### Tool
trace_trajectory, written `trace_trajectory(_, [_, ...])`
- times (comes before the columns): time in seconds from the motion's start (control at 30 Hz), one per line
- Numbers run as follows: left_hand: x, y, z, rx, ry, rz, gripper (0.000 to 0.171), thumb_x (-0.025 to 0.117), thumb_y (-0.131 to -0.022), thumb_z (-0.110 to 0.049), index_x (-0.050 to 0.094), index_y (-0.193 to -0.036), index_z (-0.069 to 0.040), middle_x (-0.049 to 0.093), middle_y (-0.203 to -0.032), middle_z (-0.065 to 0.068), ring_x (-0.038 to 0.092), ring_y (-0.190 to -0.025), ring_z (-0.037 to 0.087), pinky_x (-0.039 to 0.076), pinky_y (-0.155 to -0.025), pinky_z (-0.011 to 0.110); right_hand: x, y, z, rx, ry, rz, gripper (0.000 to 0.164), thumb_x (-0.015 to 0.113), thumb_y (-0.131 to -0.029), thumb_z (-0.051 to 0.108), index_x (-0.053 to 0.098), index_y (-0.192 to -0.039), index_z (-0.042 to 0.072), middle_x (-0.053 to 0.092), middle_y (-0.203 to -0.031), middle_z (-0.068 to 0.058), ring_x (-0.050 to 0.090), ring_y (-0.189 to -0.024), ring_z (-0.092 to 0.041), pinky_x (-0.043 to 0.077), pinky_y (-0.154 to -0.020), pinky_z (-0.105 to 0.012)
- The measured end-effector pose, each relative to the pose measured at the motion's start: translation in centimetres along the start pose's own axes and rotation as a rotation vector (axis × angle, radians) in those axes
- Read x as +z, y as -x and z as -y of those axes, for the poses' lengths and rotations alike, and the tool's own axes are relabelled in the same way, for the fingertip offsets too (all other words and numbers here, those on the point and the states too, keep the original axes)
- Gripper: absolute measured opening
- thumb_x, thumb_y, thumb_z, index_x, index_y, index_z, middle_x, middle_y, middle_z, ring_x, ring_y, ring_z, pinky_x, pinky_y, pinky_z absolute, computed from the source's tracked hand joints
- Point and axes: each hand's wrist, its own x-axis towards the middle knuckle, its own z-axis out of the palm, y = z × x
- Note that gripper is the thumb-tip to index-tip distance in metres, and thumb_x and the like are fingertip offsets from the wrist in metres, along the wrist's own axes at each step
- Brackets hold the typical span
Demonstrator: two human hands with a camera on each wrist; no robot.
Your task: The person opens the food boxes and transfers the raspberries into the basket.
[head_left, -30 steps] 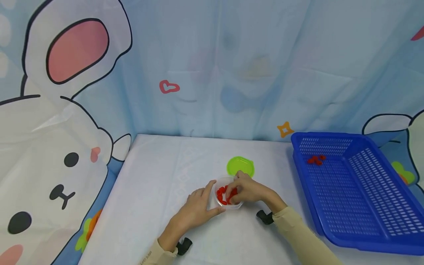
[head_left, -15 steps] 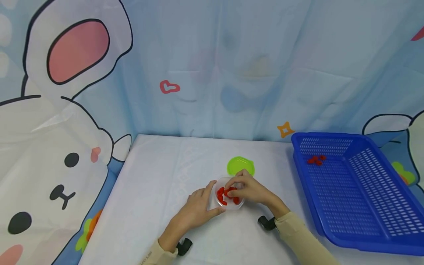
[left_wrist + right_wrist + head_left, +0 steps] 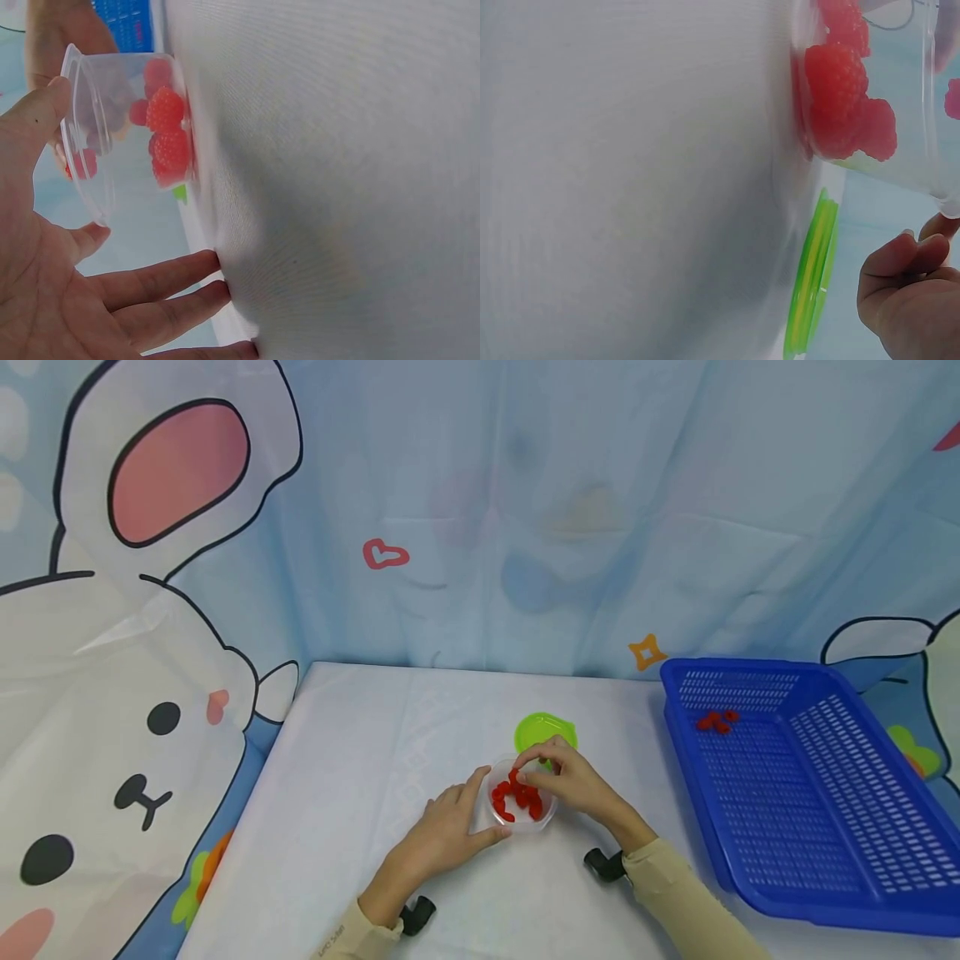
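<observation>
A clear plastic cup (image 3: 525,827) stands on the white table with several red raspberries (image 3: 171,154) at its bottom. My left hand (image 3: 442,835) steadies it, thumb and index finger at opposite sides of the rim; the other fingers reach down to the cloth in the left wrist view. Over the cup's far right side, my right hand (image 3: 566,777) pinches one raspberry (image 3: 84,163) between thumb and index finger, up at rim height. That berry shows only partly at the edge of the right wrist view. Just behind the cup lies a green lid (image 3: 538,731), partly covered by the right hand.
A large blue mesh basket (image 3: 825,827) stands to the right, with several red berries (image 3: 714,721) in its far left corner. A blue patterned curtain (image 3: 480,527) hangs behind the table's back edge (image 3: 450,669).
My right hand has risen from inside the cup toward its far rim, lifting a raspberry from among the others. The left hand keeps its place at the cup.
</observation>
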Motion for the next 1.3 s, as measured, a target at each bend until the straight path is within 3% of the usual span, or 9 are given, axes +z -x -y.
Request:
trace_trajectory(0.17, [0.1, 0.0, 0.1, 0.002, 0.002, 0.000, 0.094, 0.065, -0.087, -0.065, 0.025, -0.158, -0.018, 0.052, -0.141, 0.016, 0.049, -0.129, 0.033, 0.038, -0.100, 0.066, 0.0, 0.4, 1.7, 0.010, 0.013, 0.000, 0.011, 0.070, -0.094, 0.007, 0.073, -0.105, 0.007, 0.050, -0.093, -0.011, 0.041, -0.083, -0.028, 0.034, -0.067, -0.034])
trace_trajectory(0.4, [0.0, -0.1, 0.1, 0.003, 0.000, 0.000, 0.094, 0.065, -0.088, -0.064, 0.024, -0.158, -0.018, 0.052, -0.141, 0.016, 0.049, -0.129, 0.033, 0.038, -0.100, 0.066, -0.3, 0.0, -0.1, 0.029, -0.059, -0.018, 0.015, 0.074, -0.092, 0.017, 0.073, -0.107, 0.013, 0.058, -0.101, -0.007, 0.047, -0.089, -0.025, 0.042, -0.074, -0.031])
trace_trajectory(0.53, [0.0, -0.2, 0.0, -0.002, 0.003, -0.001, 0.094, 0.066, -0.087, -0.064, 0.025, -0.158, -0.018, 0.052, -0.141, 0.016, 0.049, -0.129, 0.032, 0.038, -0.101, 0.065, -1.3, 0.4, 0.6, 0.012, -0.083, -0.033, 0.016, 0.075, -0.092, 0.022, 0.073, -0.106, 0.015, 0.060, -0.100, -0.008, 0.048, -0.085, -0.027, 0.043, -0.071, -0.029])
trace_trajectory(0.73, [0.0, -0.1, -0.1, -0.013, 0.009, 0.004, 0.094, 0.067, -0.087, -0.062, 0.025, -0.158, -0.017, 0.052, -0.141, 0.016, 0.049, -0.129, 0.033, 0.037, -0.103, 0.065, -3.3, 1.2, 2.6, -0.032, -0.049, -0.105, 0.013, 0.074, -0.093, 0.021, 0.073, -0.104, 0.017, 0.051, -0.087, -0.010, 0.043, -0.076, -0.026, 0.036, -0.062, -0.029])
trace_trajectory(1.0, [0.1, -0.1, -0.2, -0.005, 0.021, 0.008, 0.093, 0.068, -0.088, -0.061, 0.025, -0.158, -0.017, 0.052, -0.141, 0.015, 0.049, -0.129, 0.032, 0.037, -0.104, 0.062, -7.9, 3.5, 6.0, -0.029, -0.016, -0.179, 0.014, 0.071, -0.095, 0.018, 0.072, -0.106, 0.010, 0.036, -0.076, -0.009, 0.034, -0.065, -0.023, 0.031, -0.055, -0.032])
trace_trajectory(1.17, [0.0, -0.2, -0.2, 0.005, 0.025, 0.002, 0.093, 0.068, -0.088, -0.060, 0.024, -0.158, -0.017, 0.052, -0.140, 0.015, 0.049, -0.128, 0.032, 0.038, -0.103, 0.062, -12.2, 5.4, 7.8, 0.056, 0.083, -0.257, 0.025, 0.069, -0.097, 0.030, 0.070, -0.112, 0.010, 0.035, -0.073, -0.008, 0.033, -0.061, -0.025, 0.032, -0.054, -0.035])
trace_trajectory(1.3, [0.1, -0.1, -0.2, -0.004, 0.037, -0.001, 0.093, 0.069, -0.087, -0.059, 0.025, -0.158, -0.017, 0.052, -0.140, 0.016, 0.049, -0.128, 0.032, 0.037, -0.103, 0.063, -16.6, 6.1, 7.2, 0.156, 0.181, -0.344, 0.037, 0.066, -0.096, 0.041, 0.067, -0.119, 0.011, 0.042, -0.076, -0.010, 0.037, -0.064, -0.025, 0.033, -0.056, -0.036])
